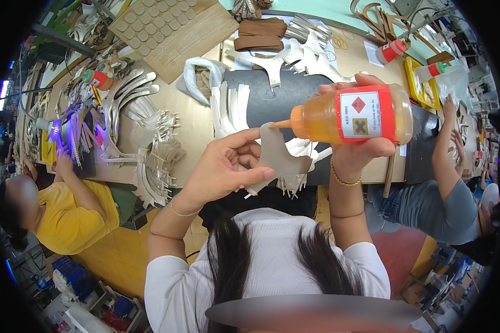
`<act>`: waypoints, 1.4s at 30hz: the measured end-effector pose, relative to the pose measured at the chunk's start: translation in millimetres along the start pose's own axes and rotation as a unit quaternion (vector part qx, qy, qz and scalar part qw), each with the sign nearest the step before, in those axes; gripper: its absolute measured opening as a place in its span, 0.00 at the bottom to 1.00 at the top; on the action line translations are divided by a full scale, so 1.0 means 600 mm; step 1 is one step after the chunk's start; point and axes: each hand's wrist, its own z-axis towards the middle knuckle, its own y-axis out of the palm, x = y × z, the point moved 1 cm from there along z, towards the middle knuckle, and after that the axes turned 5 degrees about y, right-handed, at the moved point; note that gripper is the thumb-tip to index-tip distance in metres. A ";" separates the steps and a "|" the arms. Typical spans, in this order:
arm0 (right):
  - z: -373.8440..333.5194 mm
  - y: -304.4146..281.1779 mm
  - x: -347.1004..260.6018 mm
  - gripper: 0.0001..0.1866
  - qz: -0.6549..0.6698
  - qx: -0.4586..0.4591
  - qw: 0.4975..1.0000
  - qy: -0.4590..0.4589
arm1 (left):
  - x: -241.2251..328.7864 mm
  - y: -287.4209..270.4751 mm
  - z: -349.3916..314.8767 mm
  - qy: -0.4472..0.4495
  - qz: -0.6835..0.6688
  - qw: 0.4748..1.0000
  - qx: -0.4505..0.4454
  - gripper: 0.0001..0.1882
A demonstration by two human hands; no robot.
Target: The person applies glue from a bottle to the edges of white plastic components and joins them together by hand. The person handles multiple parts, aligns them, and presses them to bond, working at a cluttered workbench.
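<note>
My left hand pinches a flat, light-grey cut piece, perhaps leather, with a curved outline, between fingers and thumb. A squeeze bottle of amber liquid, which looks like glue, lies sideways in my right hand, whose fingers wrap round it. It has a red and white hazard label and an orange nozzle pointing left. The nozzle tip is at the upper edge of the grey piece; whether it touches cannot be made out. Below my hands, white strips show partly behind the grey piece.
A black mat lies on the table, with white cut pieces beyond it. Brown strips and a plastic bag are farther back. Bundled strips lie left. A yellow tray stands right. Co-workers sit on both sides.
</note>
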 end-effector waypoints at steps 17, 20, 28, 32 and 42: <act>-0.013 -0.047 -0.001 0.60 0.098 0.011 0.994 0.049 | 0.011 0.016 0.016 -0.012 -0.035 0.999 -0.006 0.34; -0.016 -0.044 -0.004 0.61 0.041 0.011 0.999 0.027 | 0.014 0.019 0.017 -0.012 -0.027 1.000 -0.010 0.33; -0.023 -0.027 -0.010 0.62 0.000 0.010 0.999 0.032 | 0.009 0.022 0.019 -0.020 -0.037 0.999 -0.025 0.32; -0.026 -0.028 -0.002 0.60 0.058 0.000 0.996 0.070 | 0.005 0.028 0.024 -0.027 -0.042 0.998 -0.032 0.32; 0.003 -0.207 -0.069 0.47 0.538 -0.111 0.831 -0.083 | -0.031 0.086 0.157 0.028 -0.072 0.992 -0.101 0.31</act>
